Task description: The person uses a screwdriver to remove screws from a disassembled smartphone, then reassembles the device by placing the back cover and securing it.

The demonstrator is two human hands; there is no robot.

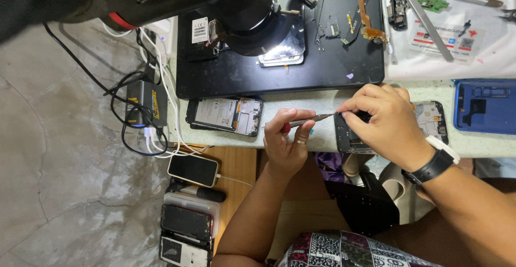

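Just below the black rectangular work mat [322,68], at the pale counter [301,103] edge, the left hand [287,138] pinches slim metal tweezers [314,119]; the right hand [384,119] clamps an opened black phone [349,138].

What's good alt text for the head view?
Left hand holds a small screwdriver to an opened phone that the right hand steadies at the bench edge; another opened phone lies left.

A white square label [199,30] sits on a black block, upper centre-left. A white battery sticker [216,112] covers the opened phone mid-frame. A white, red and blue printed card [446,36] lies upper right. A dark phone screen [192,169] rests lower left.
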